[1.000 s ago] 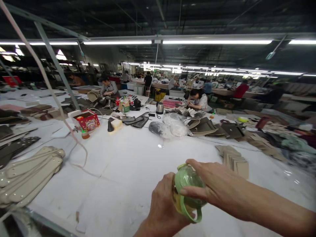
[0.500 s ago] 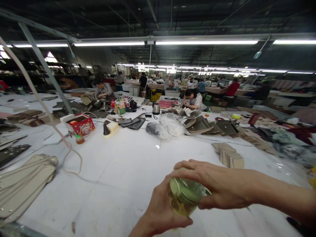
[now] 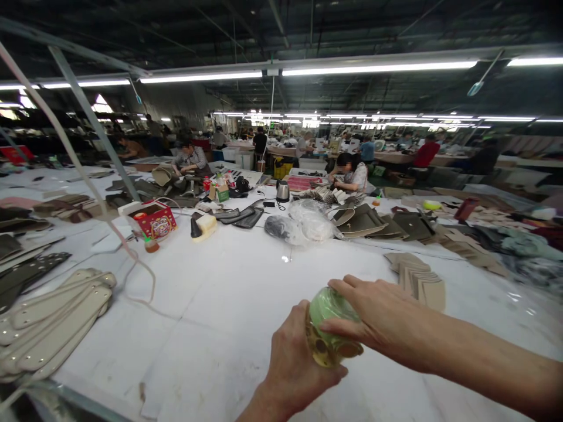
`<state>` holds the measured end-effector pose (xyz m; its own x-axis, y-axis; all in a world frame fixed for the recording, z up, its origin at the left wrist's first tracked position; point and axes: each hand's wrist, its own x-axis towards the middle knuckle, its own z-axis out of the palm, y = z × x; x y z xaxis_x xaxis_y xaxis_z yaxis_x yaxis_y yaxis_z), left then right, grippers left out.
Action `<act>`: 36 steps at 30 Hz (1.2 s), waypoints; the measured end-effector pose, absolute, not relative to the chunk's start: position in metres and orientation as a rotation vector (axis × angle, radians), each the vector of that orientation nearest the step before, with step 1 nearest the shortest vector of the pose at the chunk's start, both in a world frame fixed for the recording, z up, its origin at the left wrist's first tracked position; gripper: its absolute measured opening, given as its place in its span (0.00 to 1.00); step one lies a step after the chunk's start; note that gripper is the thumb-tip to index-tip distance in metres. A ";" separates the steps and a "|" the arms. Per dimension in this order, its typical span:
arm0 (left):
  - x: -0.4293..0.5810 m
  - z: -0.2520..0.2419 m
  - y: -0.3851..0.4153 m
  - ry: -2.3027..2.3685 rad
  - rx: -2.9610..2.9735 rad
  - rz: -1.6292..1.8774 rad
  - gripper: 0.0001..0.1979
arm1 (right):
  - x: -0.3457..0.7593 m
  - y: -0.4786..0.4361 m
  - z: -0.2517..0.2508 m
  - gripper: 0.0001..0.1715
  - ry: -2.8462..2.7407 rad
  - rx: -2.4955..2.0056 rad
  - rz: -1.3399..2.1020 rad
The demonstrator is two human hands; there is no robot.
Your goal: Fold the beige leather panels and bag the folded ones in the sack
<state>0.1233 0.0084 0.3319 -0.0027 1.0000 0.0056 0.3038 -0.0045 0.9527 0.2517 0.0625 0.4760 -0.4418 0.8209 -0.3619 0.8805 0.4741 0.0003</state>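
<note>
Both hands are on a clear jar [image 3: 323, 350] with yellowish-brown contents, held tilted above the white table. My left hand [image 3: 295, 354] wraps round the jar's body from the left. On its pale green lid [image 3: 326, 302] my right hand [image 3: 373, 313] is closed, thumb on the near side and fingers across the far edge. The lid appears to sit on the jar. Whether it is loose cannot be seen. The jar's right side lies partly behind my right hand.
Stacked beige leather pieces [image 3: 57, 328] lie at the left, smaller brown pieces [image 3: 420, 281] behind my right hand. Across the white table [image 3: 211, 328] are a red box [image 3: 159, 223], a brush [image 3: 204, 227], plastic bags [image 3: 308, 223] and a kettle [image 3: 282, 191]. A person [image 3: 352, 176] works opposite.
My right hand has turned on the lid, its thumb now across the near side and more of the lid's top showing. The whole scene has shifted slightly right as the head moved.
</note>
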 end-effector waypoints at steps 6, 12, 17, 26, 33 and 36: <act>0.123 0.330 0.008 1.468 1.437 0.971 0.42 | 0.259 0.070 0.480 0.31 2.497 1.309 -0.553; 0.121 0.330 0.006 1.420 1.360 0.987 0.39 | 0.278 0.078 0.486 0.49 2.635 1.009 -0.842; 0.127 0.332 0.008 1.504 1.431 0.992 0.36 | 0.260 0.066 0.477 0.48 2.481 1.532 -0.298; 0.132 0.328 0.008 1.385 1.442 0.975 0.35 | 0.274 0.070 0.475 0.29 2.607 1.262 -0.593; 0.136 0.343 0.009 1.167 1.417 0.991 0.36 | 0.302 0.067 0.485 0.40 2.757 0.920 -0.958; 0.141 0.340 0.008 1.223 1.449 1.025 0.31 | 0.309 0.065 0.485 0.44 2.686 1.097 -0.868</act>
